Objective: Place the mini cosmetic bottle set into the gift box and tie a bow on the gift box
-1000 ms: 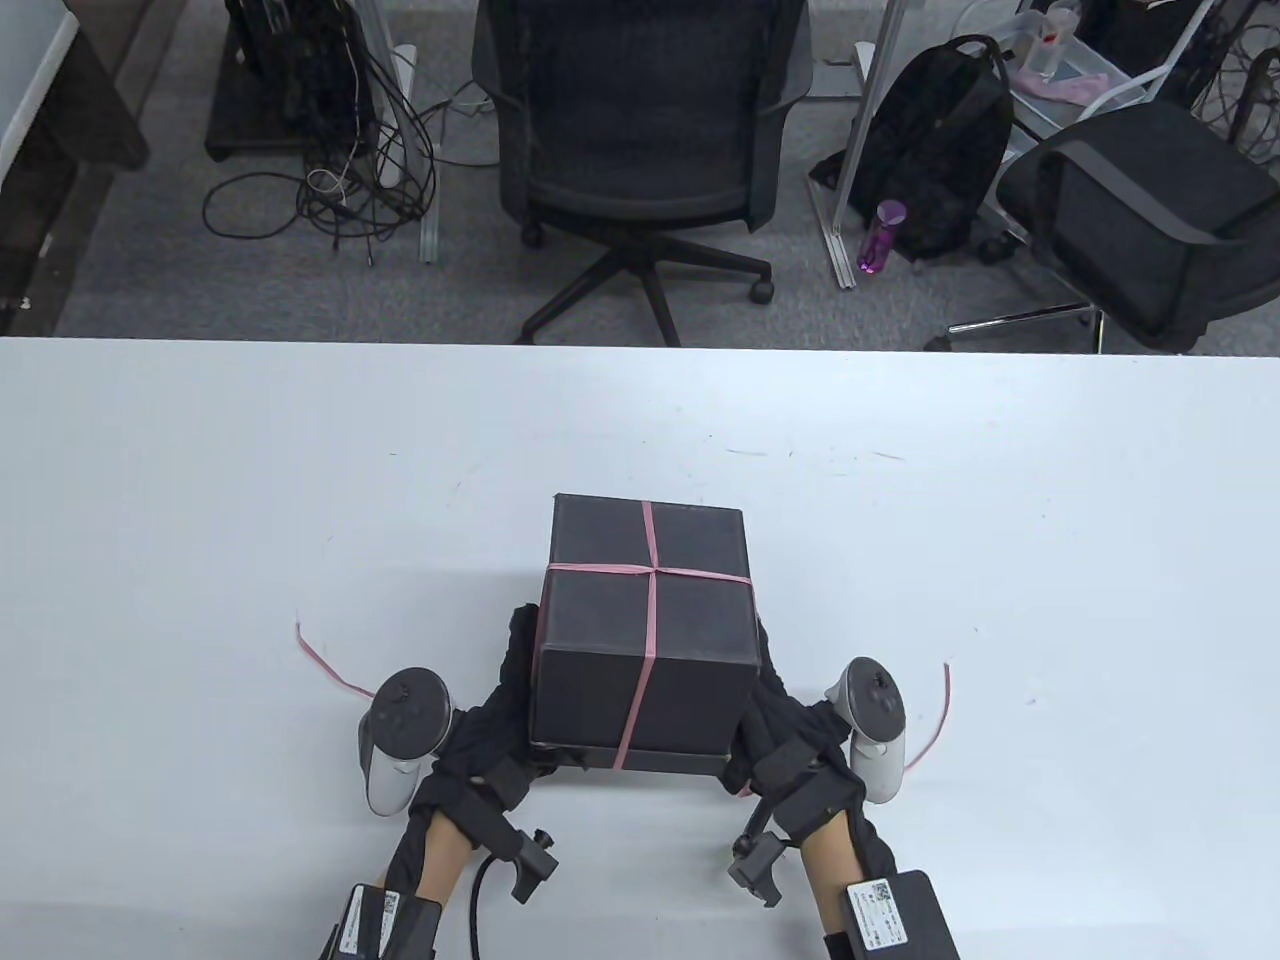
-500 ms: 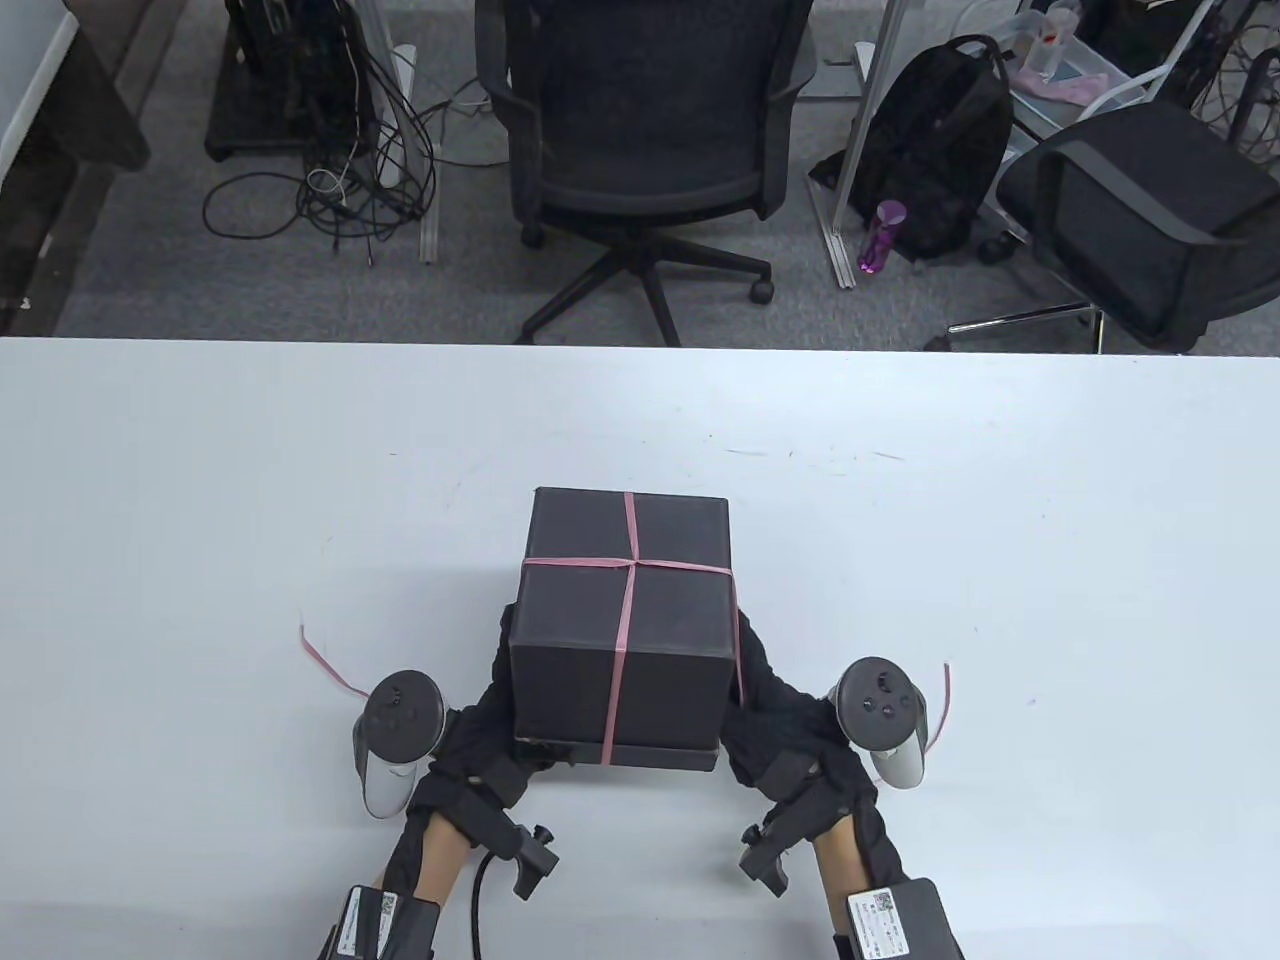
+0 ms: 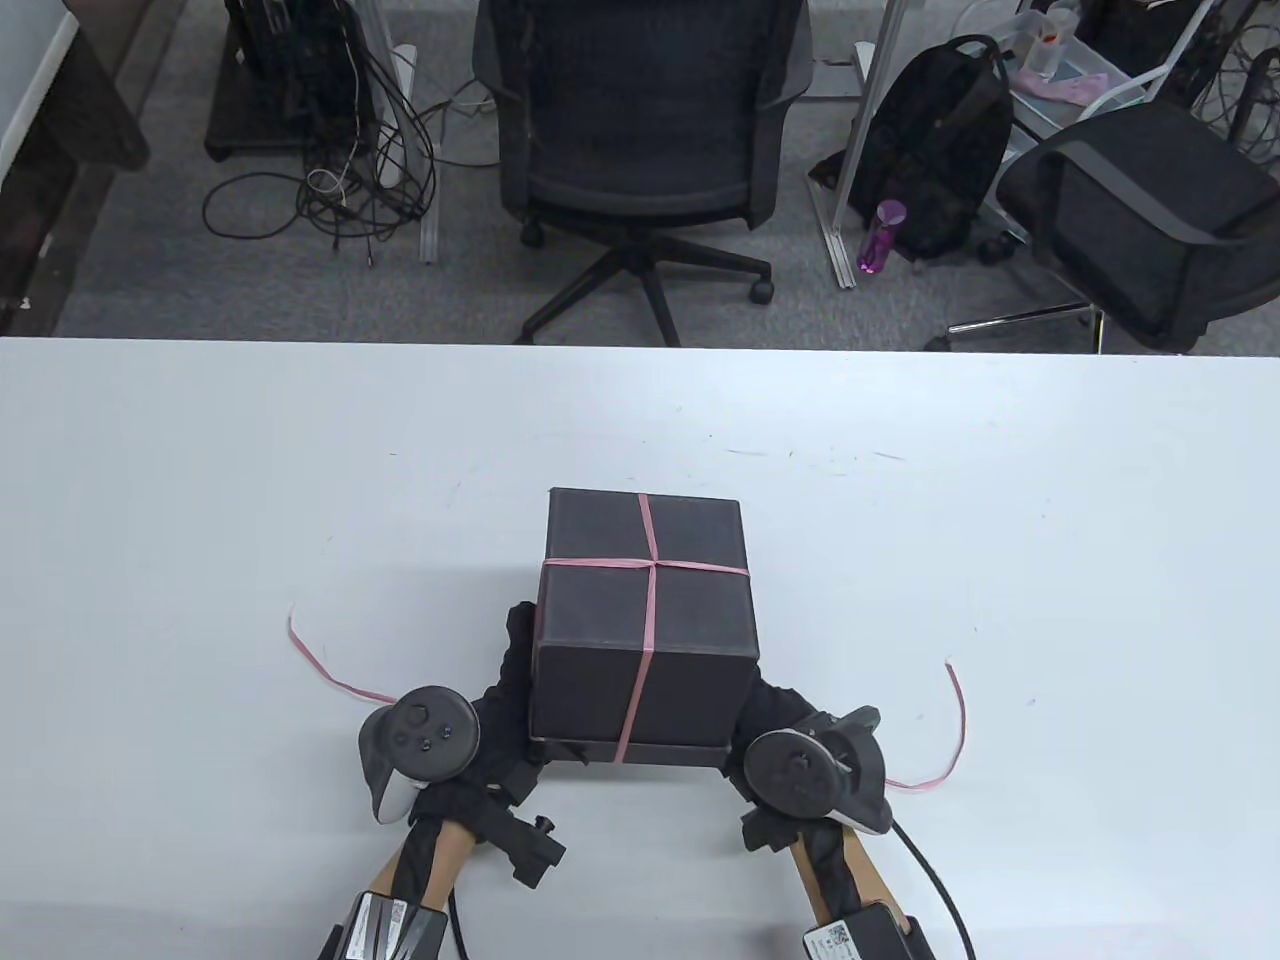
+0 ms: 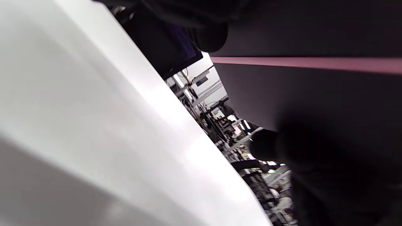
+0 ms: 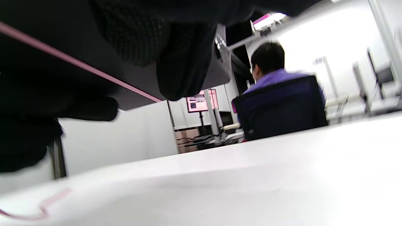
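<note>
We've got the black gift box (image 3: 645,620) at lower centre, lifted clear of the table (image 3: 1000,520), pink ribbon (image 3: 648,600) crossed on top; left hand (image 3: 500,715) and right hand (image 3: 765,715) grip its sides.

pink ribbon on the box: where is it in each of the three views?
Table view: pink ribbon crosses on the gift box, loose ends trailing left and right.
Left wrist view: a straight band at upper right.
Right wrist view: a diagonal line at upper left.
Shared landmark: the white table.
</note>
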A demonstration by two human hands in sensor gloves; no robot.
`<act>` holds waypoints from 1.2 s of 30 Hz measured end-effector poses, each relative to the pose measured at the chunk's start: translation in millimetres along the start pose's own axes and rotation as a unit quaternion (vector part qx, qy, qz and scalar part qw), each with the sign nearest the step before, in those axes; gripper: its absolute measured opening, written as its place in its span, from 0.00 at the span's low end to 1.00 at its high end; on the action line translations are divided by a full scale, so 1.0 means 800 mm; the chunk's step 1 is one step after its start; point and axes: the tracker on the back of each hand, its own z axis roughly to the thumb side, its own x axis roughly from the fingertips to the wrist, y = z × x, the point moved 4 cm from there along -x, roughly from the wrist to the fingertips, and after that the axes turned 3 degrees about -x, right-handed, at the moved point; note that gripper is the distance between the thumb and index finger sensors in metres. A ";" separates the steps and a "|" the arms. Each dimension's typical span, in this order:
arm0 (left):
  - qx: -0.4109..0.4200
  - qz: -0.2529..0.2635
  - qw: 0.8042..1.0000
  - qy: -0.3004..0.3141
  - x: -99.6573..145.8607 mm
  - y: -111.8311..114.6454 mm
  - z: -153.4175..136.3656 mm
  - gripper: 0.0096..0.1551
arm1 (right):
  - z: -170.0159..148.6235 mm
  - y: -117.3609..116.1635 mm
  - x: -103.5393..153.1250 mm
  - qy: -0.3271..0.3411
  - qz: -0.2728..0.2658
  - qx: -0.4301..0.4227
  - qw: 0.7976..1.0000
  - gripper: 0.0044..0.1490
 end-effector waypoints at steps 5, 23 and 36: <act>-0.174 0.052 0.983 0.014 0.005 -0.005 0.015 0.44 | 0.013 0.004 0.003 0.000 -0.043 0.111 0.993 0.51; -0.398 0.100 0.911 0.049 0.010 -0.028 0.048 0.30 | 0.000 0.020 0.001 0.009 -0.039 0.138 0.990 0.37; -0.293 0.141 0.940 0.100 0.019 -0.066 0.075 0.30 | -0.004 0.067 -0.001 0.012 -0.102 0.047 0.994 0.38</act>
